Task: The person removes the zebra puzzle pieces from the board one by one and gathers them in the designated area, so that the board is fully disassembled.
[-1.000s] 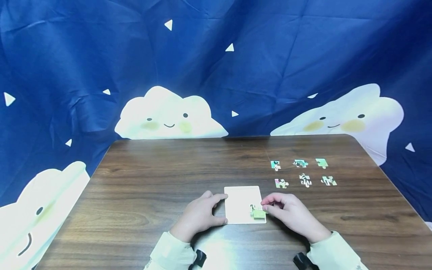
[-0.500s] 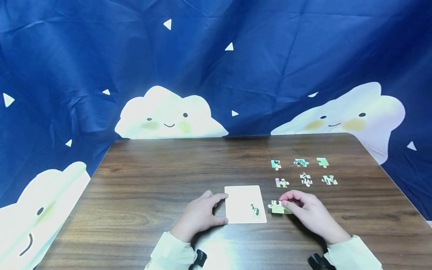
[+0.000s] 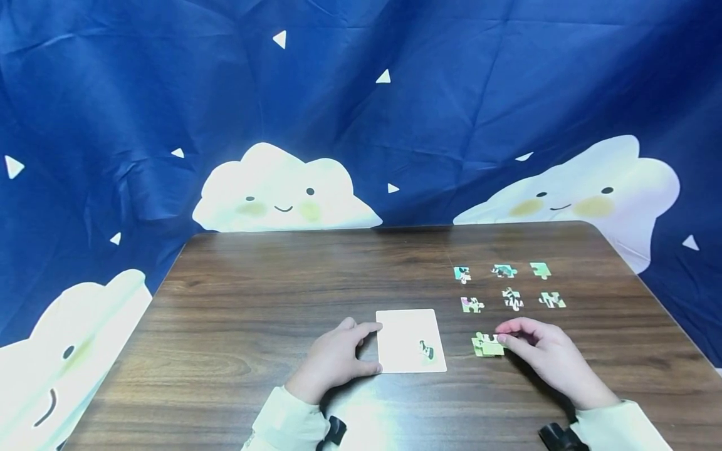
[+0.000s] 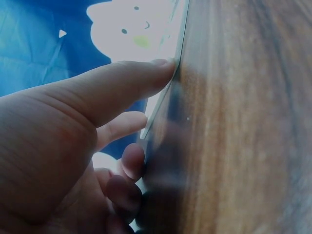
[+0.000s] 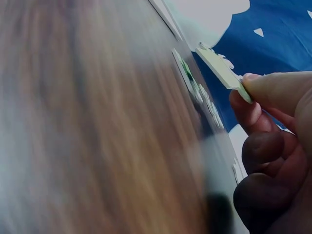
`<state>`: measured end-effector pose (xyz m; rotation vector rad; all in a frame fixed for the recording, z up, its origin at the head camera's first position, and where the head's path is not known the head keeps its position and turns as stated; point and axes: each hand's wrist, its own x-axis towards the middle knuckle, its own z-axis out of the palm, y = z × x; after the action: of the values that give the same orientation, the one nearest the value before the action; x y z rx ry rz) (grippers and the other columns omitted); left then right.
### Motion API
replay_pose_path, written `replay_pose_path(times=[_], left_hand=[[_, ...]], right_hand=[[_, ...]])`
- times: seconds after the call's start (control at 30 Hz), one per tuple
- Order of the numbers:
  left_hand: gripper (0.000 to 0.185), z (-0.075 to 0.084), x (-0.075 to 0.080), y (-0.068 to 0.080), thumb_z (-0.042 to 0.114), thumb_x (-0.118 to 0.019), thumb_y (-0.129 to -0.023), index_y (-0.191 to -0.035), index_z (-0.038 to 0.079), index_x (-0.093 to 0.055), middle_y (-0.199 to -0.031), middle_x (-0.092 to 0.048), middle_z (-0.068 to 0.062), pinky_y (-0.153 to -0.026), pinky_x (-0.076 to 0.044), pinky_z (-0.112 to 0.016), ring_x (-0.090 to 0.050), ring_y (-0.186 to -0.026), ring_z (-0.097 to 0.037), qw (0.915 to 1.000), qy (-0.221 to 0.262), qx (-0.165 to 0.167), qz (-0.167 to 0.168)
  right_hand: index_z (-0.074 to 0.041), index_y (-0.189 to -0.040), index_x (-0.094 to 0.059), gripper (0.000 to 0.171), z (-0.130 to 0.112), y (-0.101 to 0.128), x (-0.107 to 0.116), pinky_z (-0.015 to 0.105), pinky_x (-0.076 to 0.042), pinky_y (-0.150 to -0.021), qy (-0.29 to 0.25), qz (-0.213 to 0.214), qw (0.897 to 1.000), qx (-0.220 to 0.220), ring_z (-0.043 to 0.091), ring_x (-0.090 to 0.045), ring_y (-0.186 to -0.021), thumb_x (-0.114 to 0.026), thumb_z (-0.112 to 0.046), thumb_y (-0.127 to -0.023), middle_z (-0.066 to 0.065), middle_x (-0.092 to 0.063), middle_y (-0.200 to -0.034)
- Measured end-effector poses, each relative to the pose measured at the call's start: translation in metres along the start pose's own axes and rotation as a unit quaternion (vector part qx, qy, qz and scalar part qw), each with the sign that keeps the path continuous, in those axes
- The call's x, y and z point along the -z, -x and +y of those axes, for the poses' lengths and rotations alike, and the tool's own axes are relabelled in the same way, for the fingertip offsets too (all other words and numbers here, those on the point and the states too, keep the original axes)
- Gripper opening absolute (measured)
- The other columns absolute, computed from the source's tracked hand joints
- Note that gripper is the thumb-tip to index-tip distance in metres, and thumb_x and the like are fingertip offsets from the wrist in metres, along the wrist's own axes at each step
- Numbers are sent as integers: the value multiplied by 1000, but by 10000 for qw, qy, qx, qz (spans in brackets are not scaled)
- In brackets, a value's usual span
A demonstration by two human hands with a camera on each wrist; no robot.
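Observation:
My right hand (image 3: 549, 357) pinches a green-and-white jigsaw piece (image 5: 219, 68) between thumb and forefinger, right of a white square board (image 3: 403, 338). The right wrist view shows this piece raised above the table, with other jigsaw pieces (image 5: 187, 73) lying flat below it. From the head, it seems to overlap another green piece (image 3: 479, 338); their outlines are hard to separate. My left hand (image 3: 333, 360) rests at the board's left edge, thumb and forefinger stretched out and touching it near two corners. A small green, black and white picture (image 3: 427, 351) shows near the board's right side.
Several jigsaw pieces (image 3: 504, 271) lie apart in two rows at the right of the wooden table (image 3: 254, 282), beyond my right hand. A blue curtain (image 3: 338, 94) with clouds hangs behind the table's far edge.
My right hand has moved right with the jigsaw piece, from over the board's lower right corner to beside the board. The left hand and the board have stayed in place.

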<state>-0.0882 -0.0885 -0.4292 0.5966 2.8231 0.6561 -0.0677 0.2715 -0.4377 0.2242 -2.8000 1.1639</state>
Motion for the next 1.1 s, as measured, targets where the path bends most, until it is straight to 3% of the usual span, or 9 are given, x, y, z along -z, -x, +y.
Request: replay_pose_path(times=[0.47, 0.87, 1.1], left_hand=[[70, 1, -2, -3, 51, -74, -67, -130, 34, -51, -85, -44, 8, -53, -36, -26, -43, -60, -9, 10000, 26, -50, -48], [69, 1, -2, -4, 50, -74, -67, -131, 33, -52, -84, -44, 7, -52, -35, -26, -42, -60, -9, 10000, 49, -20, -63], [70, -1, -2, -2, 50, -75, -66, -130, 34, -52, -84, -44, 8, -52, -35, -26, -43, -60, -9, 10000, 22, 19, -2]], right_hand=[[-17, -94, -68, 19, 24, 7, 28, 18, -35, -64, 266, 66, 9978, -611, 3, -54, -71, -65, -34, -86, -4, -66, -83], [-15, -95, -68, 23, 34, 7, 33, 20, -34, -61, 631, 326, 9951, -681, 1, -51, -67, -70, -33, -81, -3, -64, -81], [-12, -90, -67, 32, 29, 4, 29, 21, -33, -61, 1074, -99, 9910, -791, 2, -45, -65, -75, -39, -74, -4, -56, -74]])
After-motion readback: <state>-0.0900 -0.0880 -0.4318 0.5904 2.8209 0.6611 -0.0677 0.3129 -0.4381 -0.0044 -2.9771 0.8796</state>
